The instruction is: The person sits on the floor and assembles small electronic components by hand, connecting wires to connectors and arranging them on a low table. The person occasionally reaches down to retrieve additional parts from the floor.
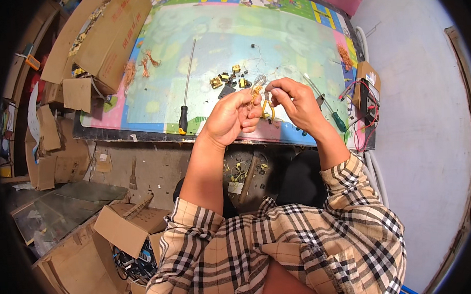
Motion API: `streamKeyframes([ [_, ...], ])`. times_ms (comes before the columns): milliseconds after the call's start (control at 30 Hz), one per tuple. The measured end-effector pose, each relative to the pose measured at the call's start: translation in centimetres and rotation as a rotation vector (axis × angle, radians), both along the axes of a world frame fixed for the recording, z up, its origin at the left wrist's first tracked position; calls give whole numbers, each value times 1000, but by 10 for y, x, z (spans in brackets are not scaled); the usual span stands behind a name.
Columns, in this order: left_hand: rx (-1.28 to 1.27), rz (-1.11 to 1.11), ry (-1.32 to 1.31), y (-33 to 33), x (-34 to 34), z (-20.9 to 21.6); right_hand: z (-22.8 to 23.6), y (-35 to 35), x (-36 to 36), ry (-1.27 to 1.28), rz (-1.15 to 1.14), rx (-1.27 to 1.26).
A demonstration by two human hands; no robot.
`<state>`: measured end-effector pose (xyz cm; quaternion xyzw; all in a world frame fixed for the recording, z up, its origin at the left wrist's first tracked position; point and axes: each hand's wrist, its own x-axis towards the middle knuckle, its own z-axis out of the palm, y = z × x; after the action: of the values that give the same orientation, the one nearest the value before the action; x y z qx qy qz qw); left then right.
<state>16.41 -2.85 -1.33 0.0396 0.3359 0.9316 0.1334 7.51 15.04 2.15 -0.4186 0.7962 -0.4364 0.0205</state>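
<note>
My left hand (229, 116) is closed around a small bundle of thin wire (256, 89), copper-coloured with a loop of silvery strands at its top. Close beside it, my right hand (296, 103) has thumb and forefinger pinched together; whatever lies between those fingertips is too small to make out. Between the hands, yellow-handled pliers (267, 110) rest on the table, partly covered. Just beyond my left hand sit several small yellow-and-black transformer-like parts (216, 83). A fine wire with a little black piece (252, 46) lies farther off.
A long screwdriver (183, 115) lies left on the patterned tabletop (156, 98). Copper wire bundles (145, 67) rest near a large cardboard box (107, 42). At right are a green-handled screwdriver (338, 121) and a black device with red leads (368, 103) beside the wall. A hammer (248, 178) lies below.
</note>
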Motion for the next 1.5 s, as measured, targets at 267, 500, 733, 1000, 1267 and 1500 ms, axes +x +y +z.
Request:
streamKeyframes([
  [267, -32, 139, -55, 9, -10, -5, -12, 5, 10, 420, -54, 126],
  [500, -1137, 485, 44, 27, -20, -33, -12, 19, 22, 652, 66, 398],
  [733, -1291, 171, 618, 42, -3, -28, 29, 33, -4, 492, 309, 362],
  [1000, -710, 198, 194, 43, -14, -24, -18, 32, 4, -89, 73, 216],
  [1267, -1465, 649, 172, 62, -13, -28, -25, 43, 19, 398, 123, 297],
  [1500, -1527, 324, 452, 53, -14, -25, 1, 55, -3, 488, 184, 378],
])
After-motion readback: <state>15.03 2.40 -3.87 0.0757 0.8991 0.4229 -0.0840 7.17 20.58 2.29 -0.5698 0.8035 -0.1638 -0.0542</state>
